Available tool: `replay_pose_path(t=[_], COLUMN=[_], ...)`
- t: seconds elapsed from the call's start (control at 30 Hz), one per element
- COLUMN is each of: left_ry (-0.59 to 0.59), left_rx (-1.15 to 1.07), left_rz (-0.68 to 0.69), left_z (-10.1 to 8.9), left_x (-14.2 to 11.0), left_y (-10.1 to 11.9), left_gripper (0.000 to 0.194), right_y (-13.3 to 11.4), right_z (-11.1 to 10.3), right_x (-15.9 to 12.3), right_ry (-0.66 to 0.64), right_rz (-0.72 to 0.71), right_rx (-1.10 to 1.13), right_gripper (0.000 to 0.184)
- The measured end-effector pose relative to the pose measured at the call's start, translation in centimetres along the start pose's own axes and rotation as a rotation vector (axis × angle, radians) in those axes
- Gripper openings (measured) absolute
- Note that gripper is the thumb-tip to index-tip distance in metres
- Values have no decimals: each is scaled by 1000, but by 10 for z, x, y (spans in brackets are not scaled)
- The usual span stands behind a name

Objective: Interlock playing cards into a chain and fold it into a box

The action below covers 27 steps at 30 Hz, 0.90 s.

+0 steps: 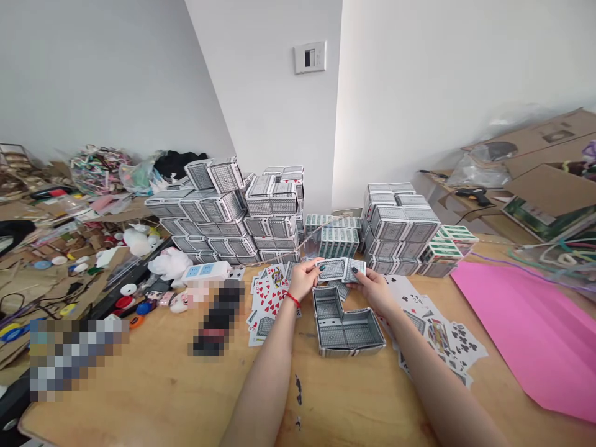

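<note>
My left hand [306,277] pinches the left end of some playing cards [332,269], their patterned grey backs facing me. At the right end, my right hand [371,285] is closed on the same cards, thumb on top. How many cards there are I cannot tell. Just below my hands, an L-shaped open box [349,335] made of playing cards sits on the table, its inside visible. Loose face-up cards [270,295] lie beside my left wrist, and more scattered cards [437,335] lie under and beyond my right forearm.
Stacked card-built blocks [209,217] rise at the back left, with another stack [400,226] at the back right. Green-and-white card packs [339,241] stand between them. A pink sheet [526,347] covers the right side. A white power strip [205,272] and clutter lie left.
</note>
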<state>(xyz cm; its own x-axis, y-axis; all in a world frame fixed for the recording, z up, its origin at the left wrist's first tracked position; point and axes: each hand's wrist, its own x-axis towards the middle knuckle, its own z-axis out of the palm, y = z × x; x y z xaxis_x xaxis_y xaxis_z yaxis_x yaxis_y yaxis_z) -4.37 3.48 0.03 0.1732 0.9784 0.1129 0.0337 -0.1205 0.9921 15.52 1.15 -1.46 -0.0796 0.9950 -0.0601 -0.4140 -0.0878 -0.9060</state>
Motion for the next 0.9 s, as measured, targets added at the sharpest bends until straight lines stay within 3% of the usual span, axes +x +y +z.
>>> replay_pose_path(t=[0.9], left_ry=[-46], left_rx=[16], left_rz=[13], left_z=[2], left_x=[-3], left_y=[6], left_gripper=[37], right_y=[4], right_z=[-6], right_x=[2], right_ry=[-39], right_rz=[-12], right_rx=[-177], right_gripper=[32])
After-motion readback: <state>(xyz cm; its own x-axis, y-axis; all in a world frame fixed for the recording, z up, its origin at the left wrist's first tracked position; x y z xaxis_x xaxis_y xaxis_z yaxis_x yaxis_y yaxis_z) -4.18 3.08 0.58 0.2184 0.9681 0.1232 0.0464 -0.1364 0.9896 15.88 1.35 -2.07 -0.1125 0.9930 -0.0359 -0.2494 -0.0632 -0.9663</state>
